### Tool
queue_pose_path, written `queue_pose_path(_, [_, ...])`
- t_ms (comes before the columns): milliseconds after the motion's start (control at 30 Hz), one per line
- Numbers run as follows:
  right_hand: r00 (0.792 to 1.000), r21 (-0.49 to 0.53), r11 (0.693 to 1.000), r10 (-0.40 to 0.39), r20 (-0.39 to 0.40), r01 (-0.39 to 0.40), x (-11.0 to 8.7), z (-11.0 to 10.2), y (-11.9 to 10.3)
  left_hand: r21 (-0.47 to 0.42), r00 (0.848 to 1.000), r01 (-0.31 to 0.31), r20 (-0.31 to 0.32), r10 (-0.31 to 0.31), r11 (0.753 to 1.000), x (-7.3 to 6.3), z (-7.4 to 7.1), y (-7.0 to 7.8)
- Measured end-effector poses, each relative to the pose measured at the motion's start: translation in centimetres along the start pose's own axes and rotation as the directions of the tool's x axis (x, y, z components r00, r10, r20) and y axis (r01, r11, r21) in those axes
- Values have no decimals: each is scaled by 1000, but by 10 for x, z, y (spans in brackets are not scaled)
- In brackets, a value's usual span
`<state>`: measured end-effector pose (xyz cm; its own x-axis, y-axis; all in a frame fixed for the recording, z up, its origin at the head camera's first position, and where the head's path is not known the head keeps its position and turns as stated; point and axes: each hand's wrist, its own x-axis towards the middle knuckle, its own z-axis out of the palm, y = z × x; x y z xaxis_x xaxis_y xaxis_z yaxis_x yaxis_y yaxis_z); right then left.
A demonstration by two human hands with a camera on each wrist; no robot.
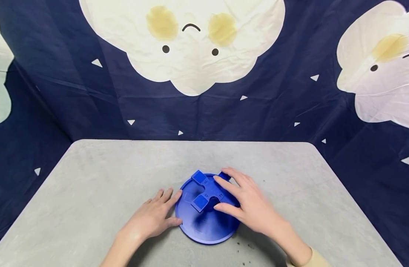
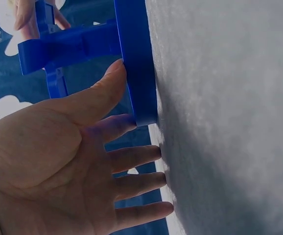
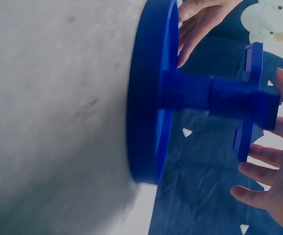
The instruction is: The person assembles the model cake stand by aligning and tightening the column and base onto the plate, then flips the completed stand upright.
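A blue round base (image 1: pixel 205 231) with a raised rim lies flat on the grey table. From its middle rises a blue post (image 3: pixel 190 92), topped by a blue cross-shaped piece (image 1: pixel 212 189) with small numbers on its arms. My left hand (image 1: pixel 150 218) rests at the base's left side, thumb and index finger touching the rim, the other fingers spread on the table. Over the right side of the cross is my right hand (image 1: pixel 252 202), its fingers spread loosely around the arms and partly covering them. Whether its fingertips touch the cross cannot be made out.
The grey tabletop (image 1: pixel 124 167) has rounded far corners. Dark specks (image 1: pixel 249 246) lie on it just right of the base. A navy cloth (image 1: pixel 101 96) printed with clouds and white triangles hangs behind the table and along both sides.
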<state>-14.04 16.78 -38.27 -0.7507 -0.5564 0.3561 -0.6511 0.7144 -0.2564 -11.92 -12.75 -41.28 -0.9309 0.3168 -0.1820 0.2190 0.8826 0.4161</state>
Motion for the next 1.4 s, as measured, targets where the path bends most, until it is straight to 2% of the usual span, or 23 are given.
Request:
queue_pose_path(267, [994,96,994,65,-90,-57,-9,-4,21,8,1000,0,-1,0,1000,1,-1,1])
queue_pose_path(400, [989,127,988,105,-101,-92,-13,-1,31,43,999,-32,-29,33,999,3,-1,1])
queue_pose_path(633, [980,152,974,183,-82,-169,-19,5,44,118,986,-77,-137,93,990,6,-1,-1])
queue_pose_path(833, [983,194,967,175,-47,-163,-20,9,53,192,970,-87,-206,127,977,10,0,-3])
queue_pose_path(1000, [983,190,964,185,11,-184,-21,14,58,235,965,-95,-217,147,967,12,-1,-3])
queue_pose_path(1200, [977,139,967,210,47,-215,-21,22,59,292,956,-122,-223,191,949,15,-3,-1])
queue_pose_path(1400, [957,103,952,283,66,-289,-20,26,59,343,944,-142,-235,231,929,19,-3,-3])
